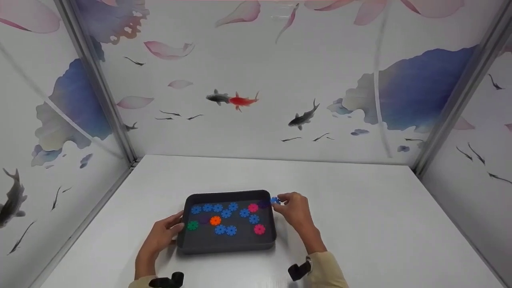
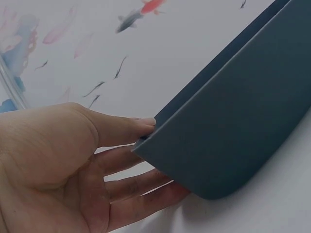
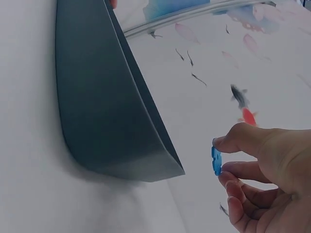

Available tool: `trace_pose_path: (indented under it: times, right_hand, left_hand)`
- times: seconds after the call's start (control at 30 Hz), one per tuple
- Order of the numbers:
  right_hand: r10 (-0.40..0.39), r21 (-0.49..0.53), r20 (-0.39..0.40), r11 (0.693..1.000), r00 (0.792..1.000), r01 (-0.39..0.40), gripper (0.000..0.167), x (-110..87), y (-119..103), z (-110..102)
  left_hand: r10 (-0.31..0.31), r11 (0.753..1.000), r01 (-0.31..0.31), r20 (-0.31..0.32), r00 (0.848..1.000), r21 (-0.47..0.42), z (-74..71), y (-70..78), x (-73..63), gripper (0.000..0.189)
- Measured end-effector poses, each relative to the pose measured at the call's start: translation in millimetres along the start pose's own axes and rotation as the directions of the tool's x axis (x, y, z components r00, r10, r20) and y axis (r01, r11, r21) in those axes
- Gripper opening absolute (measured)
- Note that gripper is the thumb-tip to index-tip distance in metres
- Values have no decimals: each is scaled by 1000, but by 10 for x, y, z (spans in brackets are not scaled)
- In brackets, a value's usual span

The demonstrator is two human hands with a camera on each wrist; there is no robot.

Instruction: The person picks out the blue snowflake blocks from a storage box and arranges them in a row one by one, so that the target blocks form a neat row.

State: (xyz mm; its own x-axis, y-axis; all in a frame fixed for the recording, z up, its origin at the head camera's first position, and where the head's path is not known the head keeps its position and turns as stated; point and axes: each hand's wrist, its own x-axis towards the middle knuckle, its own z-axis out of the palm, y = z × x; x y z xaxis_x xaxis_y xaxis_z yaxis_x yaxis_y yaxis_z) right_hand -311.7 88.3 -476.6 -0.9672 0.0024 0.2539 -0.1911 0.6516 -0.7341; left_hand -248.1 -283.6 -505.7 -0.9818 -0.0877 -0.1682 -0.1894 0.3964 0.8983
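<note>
A dark grey rectangular tray point(image 1: 240, 243) lies on the white table. My left hand point(image 1: 162, 234) grips its left wall, the thumb over the rim and the fingers against the outside, as the left wrist view shows. Beyond the tray's right rim, my right hand point(image 1: 297, 210) pinches a blue notched disc point(image 3: 216, 161) between thumb and fingertips. Inside the tray lie several blue discs point(image 1: 226, 213), a green disc point(image 1: 193, 225), an orange disc point(image 1: 215, 220) and two pink discs, one near the right wall point(image 1: 259, 229). Dark purple discs point(image 1: 205, 219) barely stand out from the tray floor.
The white table point(image 1: 352, 224) reaches back to a panel point(image 1: 256, 132) printed with fish and petals. Similar panels rise at left and right, joined by metal posts point(image 1: 100, 84). A black wrist device point(image 1: 299, 271) sits at each sleeve.
</note>
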Motion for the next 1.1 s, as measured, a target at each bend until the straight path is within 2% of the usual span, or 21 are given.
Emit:
trace_pose_path:
  times: [0.17,0.43,0.7,1.1]
  right_hand:
    - [37,9,-5,999,999,-37,28,46,161,-26]
    - [120,38,33,992,992,-121,31,82,392,-51]
    - [212,27,80,976,974,-215,34,100,536,-101]
    - [219,-59,108,975,970,-214,31,89,630,-50]
  left_hand:
    - [3,1000,-3,-4,1000,-7,19,-13,-9,51]
    - [-5,1000,5,-8,1000,2,7,-17,-24,51]
    - [-4,1000,4,1,1000,14,-6,-5,-12,52]
    - [-14,1000,14,-4,1000,-8,-8,-21,-19,52]
